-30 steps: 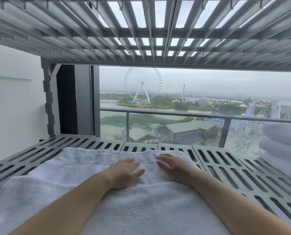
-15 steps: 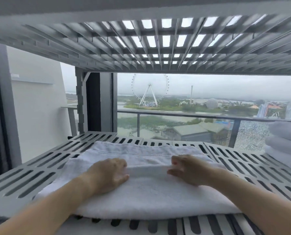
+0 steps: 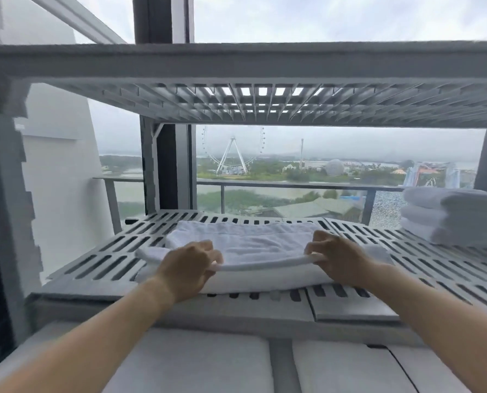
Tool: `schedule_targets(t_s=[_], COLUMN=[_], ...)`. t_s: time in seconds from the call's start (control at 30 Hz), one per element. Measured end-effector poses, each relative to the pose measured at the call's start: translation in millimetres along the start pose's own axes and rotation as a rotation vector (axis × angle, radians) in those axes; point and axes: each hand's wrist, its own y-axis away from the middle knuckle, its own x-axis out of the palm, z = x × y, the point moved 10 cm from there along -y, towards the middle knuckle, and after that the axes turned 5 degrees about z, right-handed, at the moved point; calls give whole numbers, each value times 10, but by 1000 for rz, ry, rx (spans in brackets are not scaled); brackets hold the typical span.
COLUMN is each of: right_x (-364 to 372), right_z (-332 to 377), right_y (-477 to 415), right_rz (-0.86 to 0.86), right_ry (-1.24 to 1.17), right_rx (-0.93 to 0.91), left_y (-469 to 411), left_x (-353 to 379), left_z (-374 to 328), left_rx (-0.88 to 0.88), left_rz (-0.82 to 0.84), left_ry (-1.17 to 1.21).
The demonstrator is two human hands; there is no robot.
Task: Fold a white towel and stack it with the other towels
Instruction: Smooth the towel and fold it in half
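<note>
A white towel (image 3: 253, 248) lies partly folded on the grey slotted shelf (image 3: 100, 259), in the middle. My left hand (image 3: 188, 265) pinches the folded edge of its top layer at the near left. My right hand (image 3: 338, 256) pinches the same edge at the near right. Between both hands that layer is lifted a little off the lower layer. A stack of folded white towels (image 3: 452, 217) sits on the shelf at the far right, apart from the towel I hold.
A second slotted shelf (image 3: 265, 106) hangs low overhead. Grey uprights stand at the left (image 3: 1, 222) and right of the rack. Behind the shelf is a glass balcony railing (image 3: 293, 185). White padded surfaces (image 3: 196, 364) lie below the shelf's front edge.
My hands went from lying flat on the towel to pinching its top layer's edge and drawing it toward me. The camera pulled back and lower, showing the shelf front.
</note>
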Motion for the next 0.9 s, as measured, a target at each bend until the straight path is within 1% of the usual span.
schedule_targets(t_s=[0.23, 0.4, 0.5, 0.6, 0.7, 0.83, 0.9], right_x=[69, 103, 114, 132, 121, 115, 119], right_z=[246, 287, 290, 322, 369, 383, 362], right_y=[610, 819, 839, 807, 697, 447, 293], right_rz=[101, 68, 59, 85, 62, -6, -29], right_ry=[-14, -73, -109, -198, -275, -320, -317], right_rx=[44, 50, 63, 54, 18, 24, 13], left_y=[522, 745, 806, 799, 707, 447, 275], left_x=[-16, 76, 165, 214, 206, 161, 183], left_z=[-222, -265, -246, -223, -205, -205, -190], left_rx=[-20, -48, -42, -30, -45, -33, -42], left_rz=[56, 92, 144, 179, 136, 12, -9], left_ry=[46, 104, 168, 246, 315, 299, 298])
